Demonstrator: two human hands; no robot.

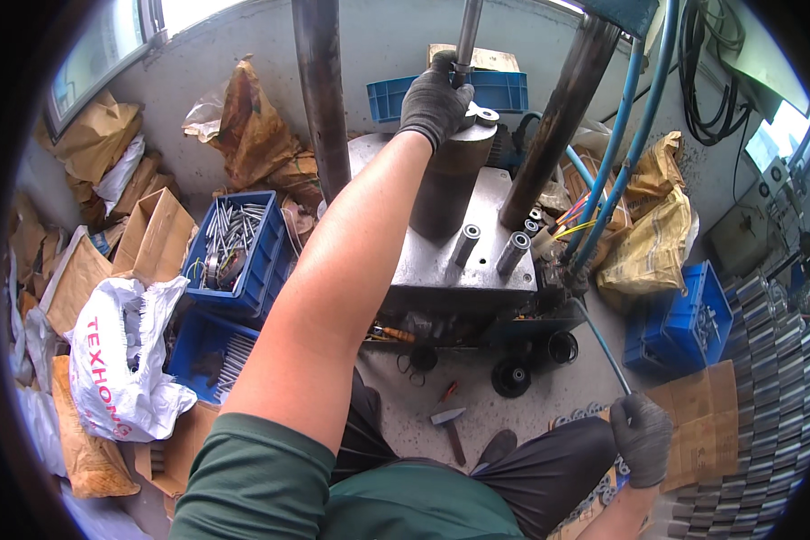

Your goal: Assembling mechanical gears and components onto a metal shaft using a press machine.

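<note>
My left hand (436, 104), in a dark grey glove, reaches far forward over a floor-standing press. Its fingers close around the lower end of an upright metal rod (467, 40); part of the grip is hidden. Just beside the hand, a shiny metal piece with a round eye (484, 116) rests on top of a thick dark cylinder (445, 193). That cylinder stands on the press's steel plate (414, 261). At the lower right, my gloved right hand (641, 436) is wrapped around the end of a thin, slanting lever (605, 346) that runs up to the press.
Two dark columns (322, 99) and blue hoses (623, 135) flank the cylinder. Short sleeves (513, 254) stand on the plate. Blue crates of metal rods (229, 243) and sacks (121, 360) crowd the left. A hammer (450, 427) lies between my feet; stacked metal tubes (765, 387) fill the right.
</note>
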